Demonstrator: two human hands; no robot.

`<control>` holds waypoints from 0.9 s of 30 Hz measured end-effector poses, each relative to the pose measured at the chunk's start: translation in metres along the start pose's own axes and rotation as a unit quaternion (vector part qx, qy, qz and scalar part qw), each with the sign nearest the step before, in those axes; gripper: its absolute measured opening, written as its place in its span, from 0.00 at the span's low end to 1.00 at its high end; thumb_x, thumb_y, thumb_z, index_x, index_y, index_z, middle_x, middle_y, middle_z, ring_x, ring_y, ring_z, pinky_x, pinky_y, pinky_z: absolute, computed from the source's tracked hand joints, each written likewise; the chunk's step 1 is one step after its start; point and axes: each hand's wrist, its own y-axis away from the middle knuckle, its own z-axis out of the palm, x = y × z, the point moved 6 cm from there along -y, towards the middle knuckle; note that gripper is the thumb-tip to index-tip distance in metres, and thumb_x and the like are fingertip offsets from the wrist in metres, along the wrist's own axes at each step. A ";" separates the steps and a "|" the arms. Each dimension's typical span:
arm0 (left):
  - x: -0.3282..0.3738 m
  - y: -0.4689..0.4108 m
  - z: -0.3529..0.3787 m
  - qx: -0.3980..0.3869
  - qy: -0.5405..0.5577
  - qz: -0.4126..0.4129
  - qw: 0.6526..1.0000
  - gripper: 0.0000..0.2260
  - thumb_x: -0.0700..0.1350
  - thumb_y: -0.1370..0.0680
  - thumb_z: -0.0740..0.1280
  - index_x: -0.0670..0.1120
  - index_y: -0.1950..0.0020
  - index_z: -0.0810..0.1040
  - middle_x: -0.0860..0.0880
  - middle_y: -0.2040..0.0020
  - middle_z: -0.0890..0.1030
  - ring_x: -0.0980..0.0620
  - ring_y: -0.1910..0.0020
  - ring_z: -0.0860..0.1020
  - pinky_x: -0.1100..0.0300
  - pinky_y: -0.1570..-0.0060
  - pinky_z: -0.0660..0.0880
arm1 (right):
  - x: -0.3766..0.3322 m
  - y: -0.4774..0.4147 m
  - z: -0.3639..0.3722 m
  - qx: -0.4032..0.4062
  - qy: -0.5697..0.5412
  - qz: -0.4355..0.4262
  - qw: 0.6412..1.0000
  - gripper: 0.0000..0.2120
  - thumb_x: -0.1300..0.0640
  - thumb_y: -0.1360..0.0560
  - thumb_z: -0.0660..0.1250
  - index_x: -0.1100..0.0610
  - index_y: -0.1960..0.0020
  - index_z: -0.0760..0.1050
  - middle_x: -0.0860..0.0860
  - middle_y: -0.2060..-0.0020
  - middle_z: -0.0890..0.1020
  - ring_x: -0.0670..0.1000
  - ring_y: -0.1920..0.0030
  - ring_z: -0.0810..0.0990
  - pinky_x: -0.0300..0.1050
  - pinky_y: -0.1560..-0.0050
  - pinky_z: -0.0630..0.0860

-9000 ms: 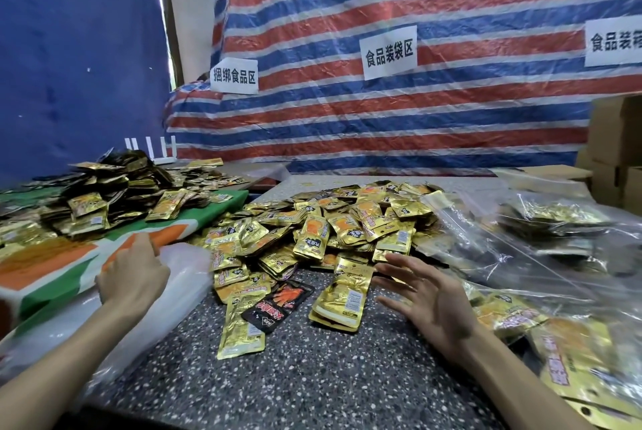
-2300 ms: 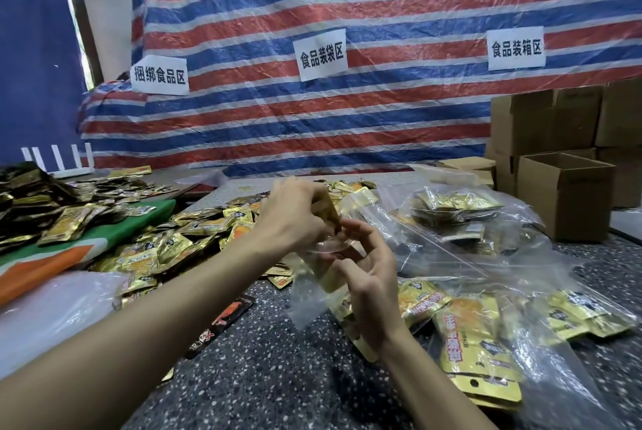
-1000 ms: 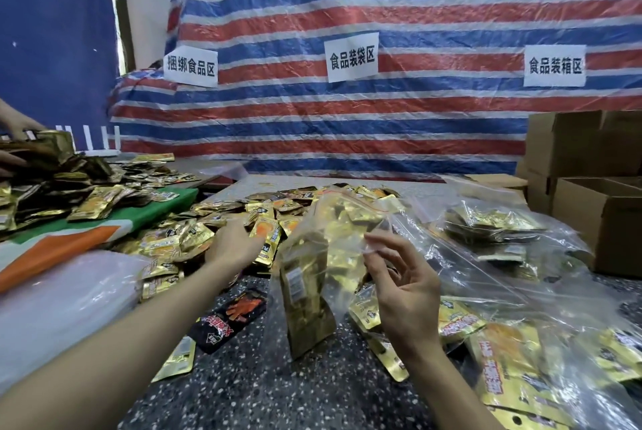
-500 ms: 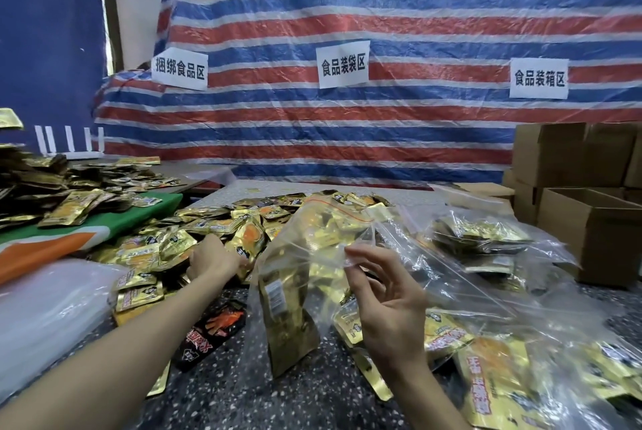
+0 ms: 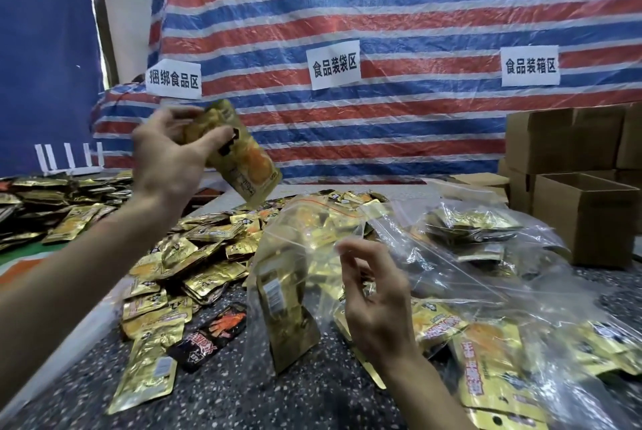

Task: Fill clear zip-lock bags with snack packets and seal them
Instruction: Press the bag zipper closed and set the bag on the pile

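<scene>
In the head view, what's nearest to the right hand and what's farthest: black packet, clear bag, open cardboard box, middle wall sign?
1. clear bag, pinched by the right hand.
2. black packet, on the table to its left.
3. open cardboard box, back right.
4. middle wall sign, on the tarp behind.

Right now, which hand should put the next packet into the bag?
Left. The left hand grips a gold packet above the clear bag, whose mouth the right hand holds.

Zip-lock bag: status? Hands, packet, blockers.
Left hand grips gold packet, raised above the bag. Right hand pinches zip-lock bag open, bagged packet inside. Nothing between gold packet and bag mouth.
</scene>
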 end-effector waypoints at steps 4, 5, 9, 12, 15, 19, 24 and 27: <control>0.069 0.016 0.017 -0.059 0.003 0.091 0.994 0.18 0.46 0.27 0.76 0.47 0.40 0.77 0.52 0.48 0.83 0.58 0.52 0.83 0.68 0.61 0.79 | -0.004 0.000 0.001 0.003 0.013 -0.020 1.000 0.07 0.63 0.21 0.65 0.56 0.44 0.77 0.48 0.51 0.80 0.44 0.52 0.81 0.41 0.53 0.80; 0.081 0.023 0.025 -0.079 -0.009 0.112 0.991 0.18 0.46 0.27 0.76 0.47 0.40 0.77 0.51 0.48 0.83 0.57 0.51 0.83 0.67 0.61 0.80 | -0.005 0.000 0.001 0.004 0.013 -0.027 1.000 0.08 0.64 0.21 0.65 0.56 0.44 0.77 0.48 0.51 0.80 0.45 0.53 0.81 0.42 0.55 0.80; 0.099 0.048 0.055 -0.162 -0.065 0.150 0.973 0.17 0.44 0.29 0.77 0.45 0.43 0.77 0.53 0.52 0.82 0.59 0.54 0.82 0.66 0.57 0.80 | -0.006 0.001 0.000 0.010 -0.001 -0.037 0.999 0.08 0.64 0.22 0.65 0.55 0.44 0.77 0.47 0.52 0.80 0.46 0.52 0.82 0.43 0.55 0.80; 0.086 0.064 0.074 -0.229 -0.117 0.143 0.956 0.15 0.43 0.29 0.77 0.45 0.44 0.78 0.54 0.55 0.82 0.62 0.59 0.82 0.70 0.60 0.79 | -0.004 0.001 -0.003 0.021 -0.002 -0.032 0.999 0.09 0.65 0.23 0.66 0.57 0.44 0.78 0.48 0.52 0.81 0.46 0.51 0.82 0.44 0.54 0.80; 0.069 0.073 0.084 -0.272 -0.190 0.142 0.933 0.14 0.45 0.29 0.77 0.46 0.47 0.79 0.53 0.57 0.82 0.60 0.61 0.81 0.66 0.61 0.80 | -0.005 0.000 -0.005 0.031 0.002 -0.023 0.999 0.09 0.62 0.23 0.66 0.55 0.44 0.78 0.47 0.52 0.81 0.45 0.51 0.81 0.43 0.54 0.79; 0.044 0.084 0.092 -0.354 -0.305 0.096 0.879 0.15 0.53 0.30 0.77 0.51 0.47 0.79 0.52 0.53 0.83 0.54 0.56 0.81 0.50 0.54 0.81 | -0.009 -0.001 -0.009 0.038 0.006 -0.021 0.999 0.08 0.57 0.21 0.64 0.53 0.44 0.78 0.48 0.53 0.81 0.45 0.52 0.81 0.42 0.54 0.79; 0.036 0.097 0.091 -0.447 -0.367 0.127 0.806 0.31 0.75 0.29 0.53 0.51 0.52 0.83 0.53 0.57 0.84 0.56 0.60 0.81 0.54 0.59 0.80 | -0.013 -0.003 -0.016 0.081 0.044 -0.027 0.995 0.08 0.56 0.21 0.65 0.53 0.45 0.81 0.50 0.58 0.75 0.49 0.58 0.77 0.43 0.60 0.75; 0.036 0.100 0.079 -0.532 -0.317 0.117 0.776 0.31 0.78 0.32 0.54 0.54 0.60 0.82 0.56 0.59 0.84 0.59 0.60 0.80 0.55 0.59 0.79 | -0.014 -0.005 -0.020 0.101 0.050 -0.018 0.994 0.06 0.55 0.22 0.66 0.52 0.49 0.81 0.48 0.56 0.72 0.47 0.54 0.76 0.48 0.58 0.77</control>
